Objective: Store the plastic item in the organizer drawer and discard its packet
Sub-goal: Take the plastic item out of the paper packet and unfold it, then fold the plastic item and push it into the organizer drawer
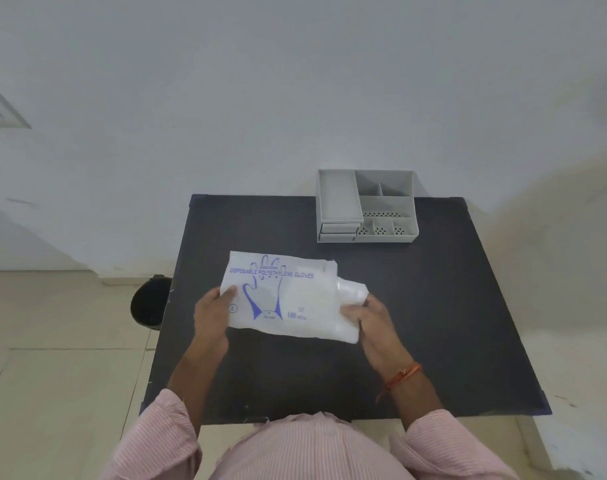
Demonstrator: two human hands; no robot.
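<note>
Dark table (433, 306) against a pale wall, grey organizer (366, 206) at the far edge, black bin (149, 303) on the floor just beside the table's left side. White glove packet (284, 296) near the table's middle, long axis left to right, printed side up, open end toward the right. Left hand (213, 311) pinching the packet's left edge; right hand (367, 317) closed on the clear plastic gloves (352, 289) sticking out of that right end.

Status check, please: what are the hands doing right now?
Left hand grips packet; right hand grips plastic gloves at its open end. Organizer drawers shut. Nothing in the way.
</note>
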